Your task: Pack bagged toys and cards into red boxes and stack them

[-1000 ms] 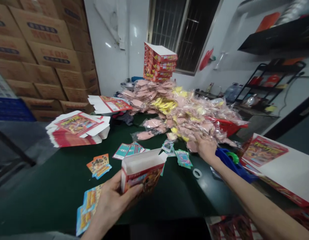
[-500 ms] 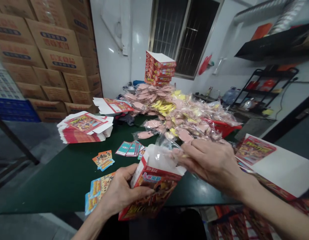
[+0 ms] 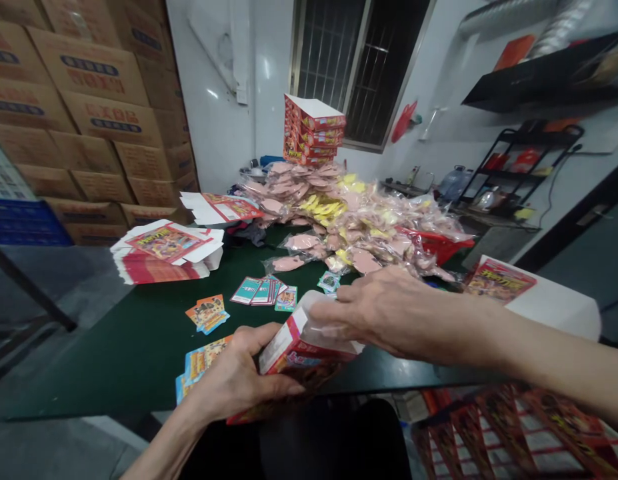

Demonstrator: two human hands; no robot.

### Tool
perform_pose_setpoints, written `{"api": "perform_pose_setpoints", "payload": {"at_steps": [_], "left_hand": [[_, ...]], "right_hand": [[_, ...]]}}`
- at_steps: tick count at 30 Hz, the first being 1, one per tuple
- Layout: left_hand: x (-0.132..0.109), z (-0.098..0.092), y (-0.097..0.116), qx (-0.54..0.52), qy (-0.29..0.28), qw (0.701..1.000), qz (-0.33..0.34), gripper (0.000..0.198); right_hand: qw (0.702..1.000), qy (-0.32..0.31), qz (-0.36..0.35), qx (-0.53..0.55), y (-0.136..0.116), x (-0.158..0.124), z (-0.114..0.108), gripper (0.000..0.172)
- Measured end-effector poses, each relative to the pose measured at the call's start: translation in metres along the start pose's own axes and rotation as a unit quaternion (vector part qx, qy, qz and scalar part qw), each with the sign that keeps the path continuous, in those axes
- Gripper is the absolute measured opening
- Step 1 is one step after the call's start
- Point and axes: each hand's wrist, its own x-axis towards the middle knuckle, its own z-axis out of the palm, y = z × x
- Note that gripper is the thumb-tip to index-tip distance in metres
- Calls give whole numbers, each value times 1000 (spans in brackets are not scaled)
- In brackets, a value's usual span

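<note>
My left hand is wrapped round a red printed carton, which tilts toward me with its white top end open. At that opening, my right hand has its bent fingers reaching inside, pressed together. The carton's flap and wall hide the fingertips, and what they hold cannot be made out. Behind the carton lie a fan of teal cards and a small green card packet. Orange cards and blue-and-yellow cards are on the green table by my left hand.
A big heap of pink and yellow pieces in clear bags covers the table's back, partly over a red basket. Flat cartons lie at left, another carton at right. Stacked red boxes stand behind. More cartons sit below right.
My right hand has moved left and down into the carton's mouth; the clear plastic bag it pinched is now mostly out of sight. The carton tilts more. The view has shifted slightly.
</note>
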Motion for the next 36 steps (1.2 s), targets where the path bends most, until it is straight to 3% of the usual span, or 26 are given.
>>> {"api": "perform_pose_setpoints", "payload": {"at_steps": [3, 5, 7, 10, 12, 14, 16, 18, 21, 25, 27, 29, 32, 34, 36], "left_hand": [[1, 5, 1, -23, -13, 1000, 9, 34], [4, 11, 0, -61, -2, 998, 5, 35], [8, 18, -4, -135, 18, 991, -3, 38], [9, 23, -13, -246, 69, 967, -12, 39], [7, 23, -21, -277, 105, 955, -9, 40], [5, 23, -26, -273, 121, 954, -9, 42], [2, 23, -30, -246, 101, 964, -13, 42], [0, 23, -31, -220, 71, 973, -20, 42], [-2, 22, -31, -214, 70, 974, -30, 45], [-3, 25, -32, -229, 83, 969, -26, 45], [-3, 32, -33, -201, 95, 975, -14, 41], [-4, 40, -34, -165, 117, 979, -6, 35], [-13, 45, -37, -153, 139, 978, -1, 30], [-27, 38, -41, -153, 155, 976, -19, 25], [-46, 23, -43, -161, 230, 958, -63, 20]], "right_hand": [[998, -26, -52, 10, -9, 7, 4, 16], [999, -2, -48, -8, -15, 15, 5, 12], [993, 101, -18, -64, -19, 20, 4, 13], [945, 295, 81, -112, -20, 15, 3, 20], [912, 371, 158, -69, -21, 7, 7, 32], [890, 408, 201, 9, -23, 1, 20, 29], [891, 406, 186, 88, -28, 2, 38, 19], [902, 393, 124, 133, -32, 8, 55, 21], [936, 307, 50, 167, -37, 16, 67, 29], [955, 170, 67, 233, -46, 20, 69, 40], [955, 144, 78, 246, -55, 21, 73, 38], [946, 167, 72, 267, -64, 18, 77, 32], [899, 317, 96, 287, -68, 4, 78, 36], [843, 416, 168, 298, -60, -3, 78, 35], [770, 488, 260, 317, -51, 6, 83, 28]]}}
